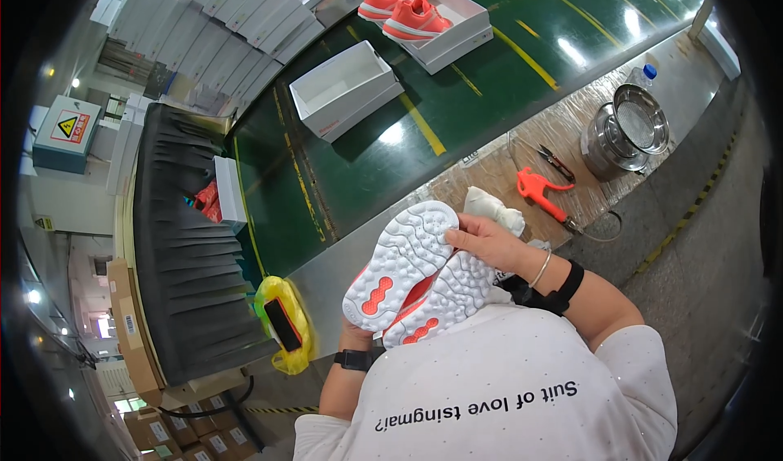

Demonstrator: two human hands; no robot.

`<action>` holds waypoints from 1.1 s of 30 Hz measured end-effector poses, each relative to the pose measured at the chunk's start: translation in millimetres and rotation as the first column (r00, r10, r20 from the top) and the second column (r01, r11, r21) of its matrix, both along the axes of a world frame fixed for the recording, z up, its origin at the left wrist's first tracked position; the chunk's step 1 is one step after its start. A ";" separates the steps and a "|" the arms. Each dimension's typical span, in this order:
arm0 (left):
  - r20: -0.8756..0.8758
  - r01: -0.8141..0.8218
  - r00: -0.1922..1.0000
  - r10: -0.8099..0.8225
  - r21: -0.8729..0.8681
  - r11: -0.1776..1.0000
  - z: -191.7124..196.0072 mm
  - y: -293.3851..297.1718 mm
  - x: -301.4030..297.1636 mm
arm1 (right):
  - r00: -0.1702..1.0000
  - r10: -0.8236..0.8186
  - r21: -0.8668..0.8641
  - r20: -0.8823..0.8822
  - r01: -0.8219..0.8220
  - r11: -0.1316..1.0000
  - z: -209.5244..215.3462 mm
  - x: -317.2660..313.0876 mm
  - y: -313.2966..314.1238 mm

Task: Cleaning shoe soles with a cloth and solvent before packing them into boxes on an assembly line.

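Note:
A pair of shoes is held soles outward, close to my chest. The left shoe (400,269) and the right shoe (457,285) have white bumpy soles with coral heel patches. My right hand (493,245) grips the pair near the toe end, its thumb pressed on a sole. At the heel end, my left hand (356,334) supports the left shoe; most of its fingers are hidden behind it. A white cloth bundle (495,208) lies just beyond my right hand.
On the wooden bench are a red air gun (538,193), black thread snips (556,164), a metal pot (603,147) and a blue-capped bottle (643,76). The green conveyor carries an empty shoebox (351,102) and another shoebox (453,49) with coral shoes. A phone (284,324) rests on yellow plastic.

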State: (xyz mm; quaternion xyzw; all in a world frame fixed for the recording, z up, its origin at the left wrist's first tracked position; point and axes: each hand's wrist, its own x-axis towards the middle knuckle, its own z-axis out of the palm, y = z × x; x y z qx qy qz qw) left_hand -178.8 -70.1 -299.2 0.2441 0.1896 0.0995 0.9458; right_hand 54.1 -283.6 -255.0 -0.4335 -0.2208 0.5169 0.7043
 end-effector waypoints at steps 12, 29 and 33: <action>-0.025 0.010 1.000 -0.010 0.018 1.000 -14.8 -11.8 -4.8 | 1.000 -0.010 0.012 -0.006 0.010 1.000 -3.7 6.3 6.2; -0.285 -0.201 0.937 0.202 0.033 0.979 -51.7 -28.9 2.2 | -0.205 0.420 -0.262 0.884 0.526 0.809 -92.0 31.6 -11.3; -0.262 -0.210 0.946 0.189 -0.056 0.976 -65.0 -30.6 -9.3 | -0.088 0.445 -0.349 0.891 0.493 0.797 -87.1 38.1 -8.5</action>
